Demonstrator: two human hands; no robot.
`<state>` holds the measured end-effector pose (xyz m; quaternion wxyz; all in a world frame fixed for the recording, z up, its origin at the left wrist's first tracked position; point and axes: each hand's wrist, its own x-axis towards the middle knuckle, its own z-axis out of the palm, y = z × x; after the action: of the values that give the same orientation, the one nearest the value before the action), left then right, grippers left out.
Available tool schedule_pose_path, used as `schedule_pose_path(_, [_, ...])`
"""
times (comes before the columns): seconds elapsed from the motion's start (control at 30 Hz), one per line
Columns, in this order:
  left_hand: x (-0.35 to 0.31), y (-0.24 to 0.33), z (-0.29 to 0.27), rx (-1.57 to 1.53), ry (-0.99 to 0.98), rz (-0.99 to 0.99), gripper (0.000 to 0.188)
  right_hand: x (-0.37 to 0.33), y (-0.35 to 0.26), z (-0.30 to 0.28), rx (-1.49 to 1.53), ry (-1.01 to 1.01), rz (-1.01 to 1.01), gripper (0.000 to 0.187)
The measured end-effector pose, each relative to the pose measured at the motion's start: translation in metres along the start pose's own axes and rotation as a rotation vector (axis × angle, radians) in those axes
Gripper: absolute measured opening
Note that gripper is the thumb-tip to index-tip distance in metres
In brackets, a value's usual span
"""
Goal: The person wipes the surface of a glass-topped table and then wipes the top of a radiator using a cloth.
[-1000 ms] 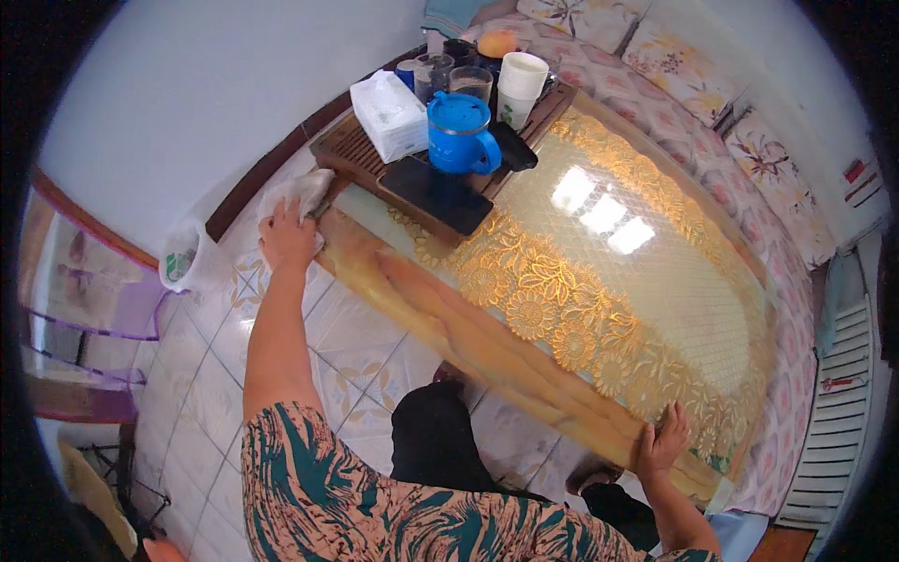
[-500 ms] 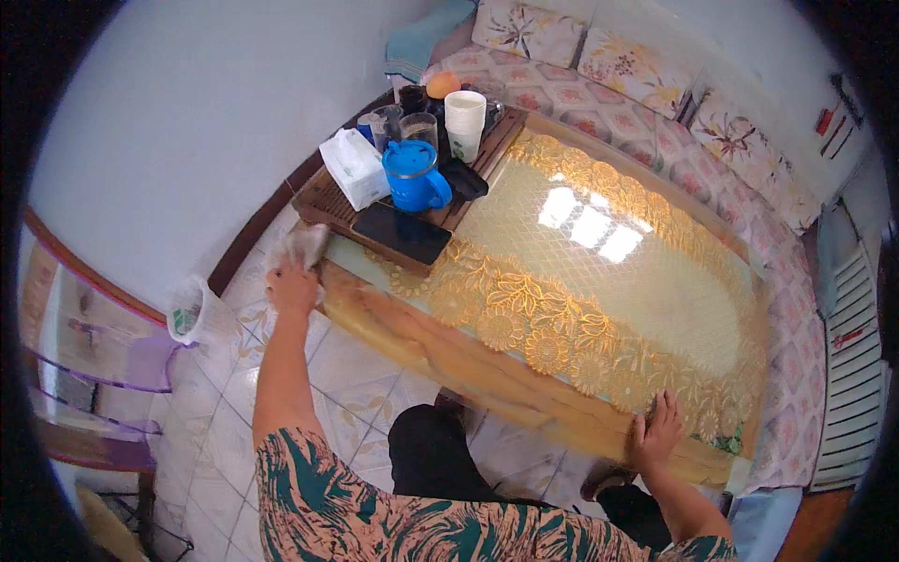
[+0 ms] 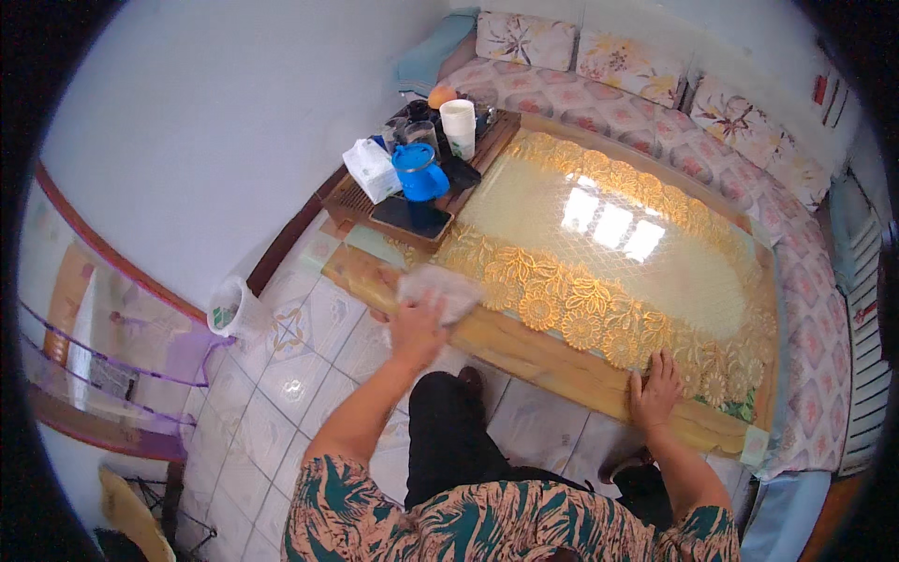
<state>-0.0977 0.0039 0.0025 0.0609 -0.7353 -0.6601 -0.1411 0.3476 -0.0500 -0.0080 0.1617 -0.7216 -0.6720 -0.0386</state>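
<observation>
My left hand [image 3: 418, 326] presses a whitish cloth [image 3: 442, 292] against the near edge of the low table [image 3: 534, 361], left of its middle. The hand is slightly blurred, with its fingers over the cloth. Farther right, my right hand [image 3: 657, 391] lies with fingers stretched out on the table's near edge, at the border of a gold lace-patterned cover [image 3: 581, 304]. That cover looks glossy and reflects bright window panes.
At the table's left end a wooden tray [image 3: 342, 199] bears a blue mug [image 3: 419, 174], tissue pack [image 3: 371, 170], stacked paper cups [image 3: 459, 126], glasses and a black phone [image 3: 412, 218]. A white bin [image 3: 236, 309] stands on the tiles. A patterned sofa [image 3: 813, 375] borders the far and right sides.
My left hand has moved right with the cloth, from the table's left corner along the near edge. My right hand stays on the table. The view has shifted slightly.
</observation>
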Motion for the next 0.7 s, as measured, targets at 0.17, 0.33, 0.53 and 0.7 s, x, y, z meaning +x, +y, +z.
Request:
schedule_pose_path(0.17, [-0.027, 0.075, -0.004, -0.144, 0.036, 0.105, 0.053, -0.003, 0.011, -0.004, -0.014, -0.008, 0.0, 0.058])
schedule_pose_path(0.33, [-0.019, 0.022, -0.002, -0.086, 0.068, -0.01, 0.053, -0.002, 0.011, -0.003, 0.05, 0.003, -0.003, 0.056])
schedule_pose_path(0.53, [0.023, -0.076, -0.01, 0.052, -0.133, -0.436, 0.054, -0.003, 0.01, 0.001, 0.031, 0.002, 0.017, 0.057])
schedule_pose_path(0.7, [0.05, -0.15, -0.005, 0.107, -0.116, -0.606, 0.053, 0.0, 0.015, -0.007, 0.013, -0.025, -0.022, 0.057])
